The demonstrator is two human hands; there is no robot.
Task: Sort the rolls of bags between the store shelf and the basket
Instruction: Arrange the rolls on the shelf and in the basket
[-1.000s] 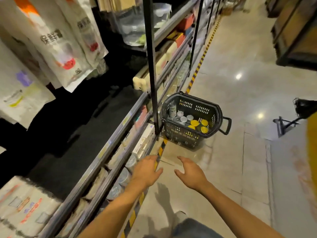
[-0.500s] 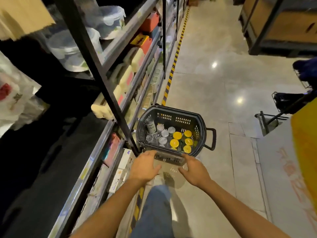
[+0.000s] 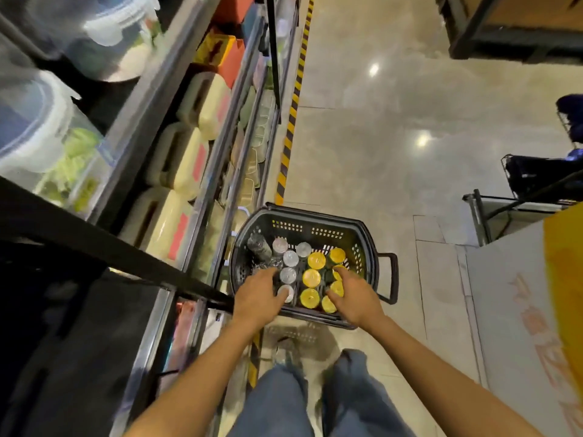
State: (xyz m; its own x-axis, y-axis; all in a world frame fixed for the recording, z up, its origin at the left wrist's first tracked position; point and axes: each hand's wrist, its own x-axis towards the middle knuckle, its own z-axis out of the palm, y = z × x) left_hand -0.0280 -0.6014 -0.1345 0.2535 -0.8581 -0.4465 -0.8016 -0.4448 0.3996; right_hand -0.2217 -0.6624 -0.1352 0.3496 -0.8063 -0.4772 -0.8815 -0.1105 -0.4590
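You're at the pick: left hand (image 3: 257,299) and right hand (image 3: 355,299) sit open-fingered over the basket (image 3: 301,227); next, grip the rolls (image 3: 311,278).

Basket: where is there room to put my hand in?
A thin bare strip runs along the basket's far wall. The middle is crowded: silver rolls by the left hand, yellow rolls by the right hand.

Both bare forearms reach forward and down from the lower edge of the view, drawing slightly toward each other. The left hand (image 3: 257,299) is palm down, its fingers stretched ahead and loosely spread, the thumb angled inward. The right hand (image 3: 355,299) lies near it, also palm down, with the forefinger extended forward and the thumb pointing toward the left hand.
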